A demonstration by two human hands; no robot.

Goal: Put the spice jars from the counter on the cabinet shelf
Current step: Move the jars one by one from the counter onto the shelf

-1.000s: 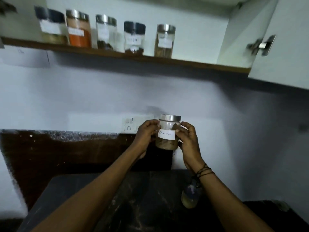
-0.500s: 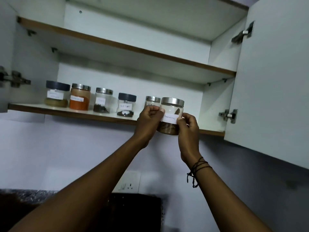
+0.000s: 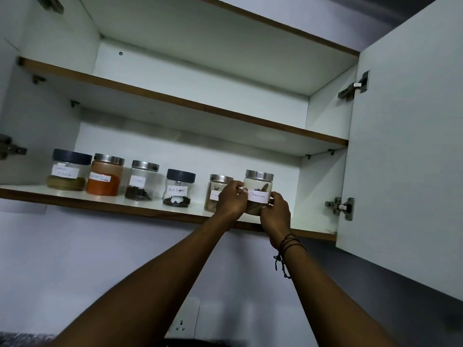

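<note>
A clear cinnamon jar (image 3: 258, 186) with a silver lid and a white label is held between both hands at the right end of the lower cabinet shelf (image 3: 105, 196). My left hand (image 3: 231, 197) grips its left side and my right hand (image 3: 275, 211) grips its lower right. I cannot tell whether its base touches the shelf. Several other labelled spice jars stand in a row to its left: a dark-lidded jar (image 3: 69, 170), an orange-powder jar (image 3: 106, 175), a cloves jar (image 3: 141, 180), a black pepper jar (image 3: 178, 187) and a silver-lidded jar (image 3: 216, 187) partly behind my left hand.
The cabinet door (image 3: 406, 146) hangs open on the right with two hinges (image 3: 342, 207). An upper shelf (image 3: 175, 101) runs above the jars. Bare shelf lies right of the cinnamon jar. A wall socket (image 3: 183, 321) sits low on the wall.
Both hands have lifted the cinnamon jar from above the counter up to the shelf and moved it in over the shelf's right end. The view has tilted upward.
</note>
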